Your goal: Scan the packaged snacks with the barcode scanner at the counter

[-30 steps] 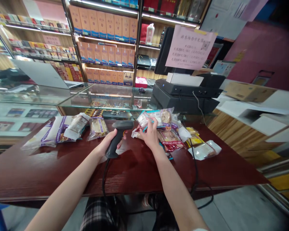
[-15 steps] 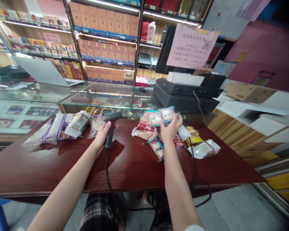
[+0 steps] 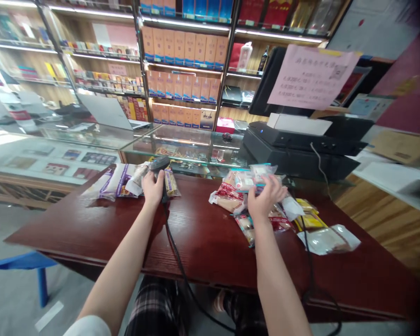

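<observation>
left hand (image 3: pixel 153 189): barcode scanner (image 3: pixel 160 163) tipped flatter, pointing forward | right hand (image 3: pixel 266 199): lower, opened beside clear snack packet (image 3: pixel 262 171) | view: swung right

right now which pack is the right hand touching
The small clear pack with teal edging, at the back of the pile, under the fingers of the right hand. The red-printed pack and yellow packs sit clear of those fingers.

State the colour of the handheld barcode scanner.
The barcode scanner is charcoal black, best seen in the head view.
</observation>
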A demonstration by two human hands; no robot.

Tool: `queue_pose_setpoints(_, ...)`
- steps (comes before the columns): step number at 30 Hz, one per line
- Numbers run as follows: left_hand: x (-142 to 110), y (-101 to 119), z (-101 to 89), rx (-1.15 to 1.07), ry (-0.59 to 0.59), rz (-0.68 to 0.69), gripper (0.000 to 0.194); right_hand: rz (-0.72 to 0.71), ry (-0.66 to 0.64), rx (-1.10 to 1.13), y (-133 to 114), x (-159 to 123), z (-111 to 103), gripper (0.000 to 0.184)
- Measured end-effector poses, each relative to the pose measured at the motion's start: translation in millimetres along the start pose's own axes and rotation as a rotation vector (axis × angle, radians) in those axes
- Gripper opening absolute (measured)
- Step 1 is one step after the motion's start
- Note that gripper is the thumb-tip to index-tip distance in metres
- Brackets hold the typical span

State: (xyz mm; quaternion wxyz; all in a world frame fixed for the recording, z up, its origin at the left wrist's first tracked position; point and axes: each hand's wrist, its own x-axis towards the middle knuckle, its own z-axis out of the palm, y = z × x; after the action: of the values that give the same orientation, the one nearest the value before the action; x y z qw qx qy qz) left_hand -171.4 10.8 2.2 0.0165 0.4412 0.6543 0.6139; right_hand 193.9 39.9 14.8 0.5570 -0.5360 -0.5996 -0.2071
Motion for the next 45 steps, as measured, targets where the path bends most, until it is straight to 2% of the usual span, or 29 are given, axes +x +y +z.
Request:
queue_pose_setpoints(3,3.1,1.8,-4.2,0.069,0.044,0.073,0.037,-0.11,-0.026,0.1,-18.0,-6.3,1.9,0.032)
queue_pose_setpoints(7,4.2,-0.8,-4.2,-0.129,-0.036,-0.025,0.037,-0.263,-0.102,0.223,-45.1,-21.1,9.4,0.026)
queue_pose_setpoints(12,-3.1,2.7,-0.6,-0.315,0.01,-0.135,0.038,-0.366,-0.335,0.346,-72.2,-44.1,20.1,0.028)
queue_pose_setpoints(15,-8.3,7.6,-4.6,-0.411,-0.033,-0.261,0.041,-0.378,-0.495,0.418,-83.7,-56.3,25.9,0.033)
queue_pose_setpoints(19,-13.0,5.9,-26.3,-0.543,-0.13,-0.385,0.048,-0.358,-0.773,0.48,-107.4,-69.3,40.6,0.039)
queue_pose_setpoints(22,-17.3,-3.2,-52.0,-0.556,-0.194,-0.446,0.047,-0.246,-0.954,0.498,-141.1,-76.6,60.2,0.046)
queue_pose_setpoints(24,-21.5,-11.0,-69.9,-0.552,-0.239,-0.506,0.049,-0.168,-1.013,0.465,-168.4,-81.6,75.6,0.054)
queue_pose_setpoints(26,-26.5,-18.5,-85.5,-0.56,-0.272,-0.553,0.052,-0.158,-1.049,0.396,-193.6,-87.7,89.6,0.059)
queue_pose_setpoints(29,-33.3,-26.9,-99.9,-0.569,-0.296,-0.581,0.056,-0.149,-1.071,0.313,-216.6,-98.0,103.2,0.063)
queue_pose_setpoints(32,-36.7,-31.1,-103.2,-0.553,-0.304,-0.597,0.058,-0.129,-1.038,0.278,-220.0,-105.5,107.6,0.061)
queue_pose_setpoints(35,-37.7,-33.3,-101.2,-0.55,-0.345,-0.601,0.059,-0.003,-1.026,0.237,-215.9,-107.4,107.2,0.06)
queue_pose_setpoints(37,-38.2,-34.9,-100.2,-0.554,-0.382,-0.589,0.06,0.047,-1.035,0.224,-214.4,-106.5,106.9,0.065)
queue_pose_setpoints(40,-38.8,-37.4,-100.3,-0.557,-0.422,-0.569,0.062,0.033,-1.042,0.233,-212.3,-102.5,108.2,0.069)
queue_pose_setpoints(45,-39.2,-38.6,-101.3,-0.546,-0.42,-0.562,0.064,-0.036,-1.151,0.329,-183.9,-88.0,109.0,0.05)
